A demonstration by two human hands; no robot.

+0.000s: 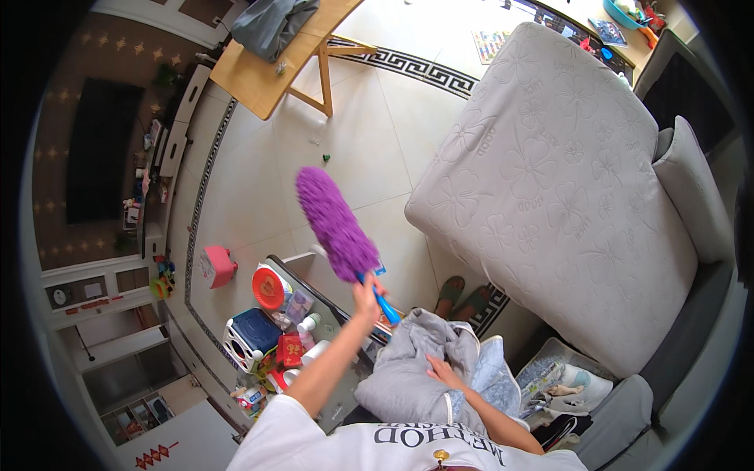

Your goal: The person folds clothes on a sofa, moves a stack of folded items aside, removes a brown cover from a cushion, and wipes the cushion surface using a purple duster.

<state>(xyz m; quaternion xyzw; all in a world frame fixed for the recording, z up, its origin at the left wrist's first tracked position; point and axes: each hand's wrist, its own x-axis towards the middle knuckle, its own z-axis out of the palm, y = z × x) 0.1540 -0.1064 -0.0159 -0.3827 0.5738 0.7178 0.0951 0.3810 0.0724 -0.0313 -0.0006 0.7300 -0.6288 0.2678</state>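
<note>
My left hand (367, 301) grips the blue plastic handle (386, 309) of a duster with a fluffy purple microfibre head (334, 221). The duster is raised over the tiled floor and points away from me. Against my body my right hand (443, 372) holds a bundled grey quilt (406, 368), its fingers spread over the fabric. Light blue patterned cloth (493, 368) with a pale edging hangs from the bundle's right side. Part of the bundle is hidden behind my right forearm.
A glass-topped table (339, 406) on the left carries tubs, bottles and boxes. At right stands a sofa with a grey embossed cover (530, 159); a bin of cloths (580, 382) sits beside it. A pink stool (218, 266) and a wooden folding table (253, 88) stand farther off.
</note>
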